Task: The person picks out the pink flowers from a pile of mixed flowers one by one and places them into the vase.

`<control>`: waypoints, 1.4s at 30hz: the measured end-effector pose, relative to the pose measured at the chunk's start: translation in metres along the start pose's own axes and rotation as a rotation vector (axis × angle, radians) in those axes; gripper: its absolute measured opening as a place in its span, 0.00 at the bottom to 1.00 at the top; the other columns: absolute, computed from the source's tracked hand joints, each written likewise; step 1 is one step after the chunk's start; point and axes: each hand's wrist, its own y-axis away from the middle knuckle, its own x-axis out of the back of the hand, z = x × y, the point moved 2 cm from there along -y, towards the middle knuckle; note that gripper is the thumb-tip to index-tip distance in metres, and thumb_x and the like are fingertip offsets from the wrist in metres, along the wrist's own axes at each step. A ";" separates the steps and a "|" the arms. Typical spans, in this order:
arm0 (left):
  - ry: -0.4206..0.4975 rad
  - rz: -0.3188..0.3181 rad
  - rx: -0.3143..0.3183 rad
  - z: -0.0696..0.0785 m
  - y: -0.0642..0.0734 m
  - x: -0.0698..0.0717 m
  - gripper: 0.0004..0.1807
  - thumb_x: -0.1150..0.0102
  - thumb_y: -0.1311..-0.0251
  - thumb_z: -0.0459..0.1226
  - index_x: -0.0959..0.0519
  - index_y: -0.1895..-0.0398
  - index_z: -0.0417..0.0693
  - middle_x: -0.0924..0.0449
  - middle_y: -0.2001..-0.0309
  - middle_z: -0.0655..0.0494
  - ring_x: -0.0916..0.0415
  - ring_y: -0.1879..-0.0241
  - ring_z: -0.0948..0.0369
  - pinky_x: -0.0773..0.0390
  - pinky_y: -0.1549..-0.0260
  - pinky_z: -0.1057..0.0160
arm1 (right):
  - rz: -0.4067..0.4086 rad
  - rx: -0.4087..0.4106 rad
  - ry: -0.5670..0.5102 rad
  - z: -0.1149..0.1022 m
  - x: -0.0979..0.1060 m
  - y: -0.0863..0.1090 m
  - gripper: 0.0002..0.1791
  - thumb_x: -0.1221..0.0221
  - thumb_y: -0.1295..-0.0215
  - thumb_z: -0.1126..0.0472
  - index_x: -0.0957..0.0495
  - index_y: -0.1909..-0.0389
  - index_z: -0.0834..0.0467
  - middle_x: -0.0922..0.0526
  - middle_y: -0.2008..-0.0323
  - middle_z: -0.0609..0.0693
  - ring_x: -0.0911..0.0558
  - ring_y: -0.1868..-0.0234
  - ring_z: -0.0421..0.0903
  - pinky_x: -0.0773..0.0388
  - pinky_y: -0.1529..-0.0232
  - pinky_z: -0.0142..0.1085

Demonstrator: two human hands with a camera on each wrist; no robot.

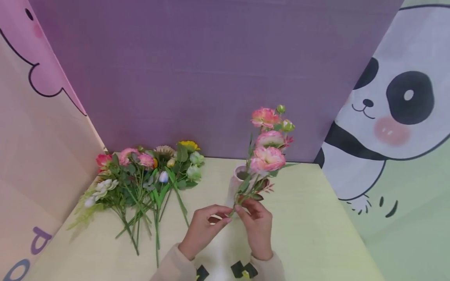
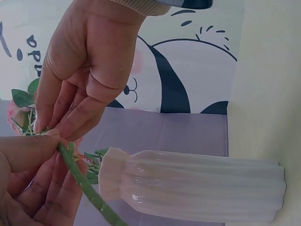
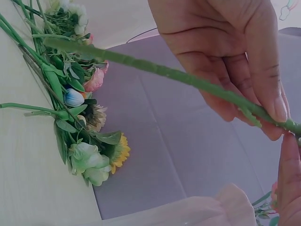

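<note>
Both hands pinch the green stem [image 3: 188,81] of a pink artificial flower spray [image 1: 268,158], which leans up and to the right with several blooms, buds and leaves. My left hand [image 1: 207,226] grips the stem between thumb and fingertips. Close beside it, my right hand [image 1: 258,226] pinches the stem slightly higher, just below the leaves. Behind the hands stands an upright white ribbed vase [image 2: 197,186], its mouth partly covered by the spray in the head view. The stem's lower end sticks out past the left hand, outside the vase.
A pile of artificial flowers [image 1: 140,175] lies on the left of the pale table [image 1: 309,226], stems toward the front. It includes a yellow sunflower [image 3: 120,153] and a blue-white tulip [image 3: 74,97]. A purple backdrop [image 1: 211,78] rises behind, with printed panels at both sides.
</note>
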 end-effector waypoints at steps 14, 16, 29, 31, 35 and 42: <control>-0.063 0.019 0.067 -0.016 0.004 0.013 0.08 0.38 0.41 0.37 0.17 0.58 0.50 0.16 0.62 0.56 0.20 0.65 0.64 0.19 0.68 0.67 | 0.089 0.016 -0.006 0.002 0.014 -0.010 0.08 0.38 0.48 0.77 0.22 0.65 0.73 0.15 0.67 0.45 0.17 0.64 0.38 0.19 0.63 0.30; -0.101 0.027 0.092 -0.022 0.007 0.020 0.08 0.38 0.40 0.38 0.17 0.58 0.51 0.16 0.62 0.57 0.21 0.66 0.65 0.20 0.68 0.68 | 0.107 0.008 -0.004 0.002 0.017 -0.013 0.07 0.37 0.47 0.77 0.22 0.66 0.73 0.15 0.68 0.45 0.17 0.66 0.37 0.19 0.64 0.29; -0.226 0.159 0.268 -0.051 0.023 0.062 0.07 0.38 0.42 0.35 0.17 0.61 0.53 0.16 0.64 0.61 0.23 0.66 0.67 0.21 0.69 0.69 | 0.180 -0.039 0.021 0.002 0.031 -0.035 0.09 0.36 0.45 0.72 0.22 0.64 0.72 0.16 0.70 0.45 0.19 0.68 0.38 0.19 0.62 0.30; -0.239 0.180 0.282 -0.054 0.025 0.068 0.07 0.38 0.41 0.35 0.17 0.60 0.52 0.16 0.63 0.61 0.22 0.65 0.66 0.21 0.69 0.69 | 0.182 -0.030 0.021 0.001 0.033 -0.036 0.09 0.36 0.45 0.73 0.22 0.64 0.72 0.16 0.70 0.45 0.19 0.69 0.37 0.19 0.63 0.30; -0.246 0.213 0.306 -0.060 0.030 0.077 0.07 0.39 0.40 0.35 0.18 0.60 0.51 0.16 0.62 0.58 0.22 0.63 0.63 0.21 0.68 0.69 | 0.207 -0.023 0.042 -0.002 0.037 -0.040 0.07 0.36 0.45 0.72 0.20 0.65 0.68 0.17 0.72 0.45 0.20 0.72 0.36 0.19 0.65 0.28; -0.285 0.248 0.338 -0.066 0.037 0.090 0.09 0.42 0.38 0.34 0.20 0.55 0.46 0.17 0.62 0.56 0.22 0.63 0.62 0.21 0.66 0.68 | 0.221 -0.019 0.015 -0.005 0.040 -0.051 0.08 0.36 0.45 0.73 0.20 0.64 0.69 0.16 0.70 0.45 0.18 0.69 0.38 0.19 0.62 0.30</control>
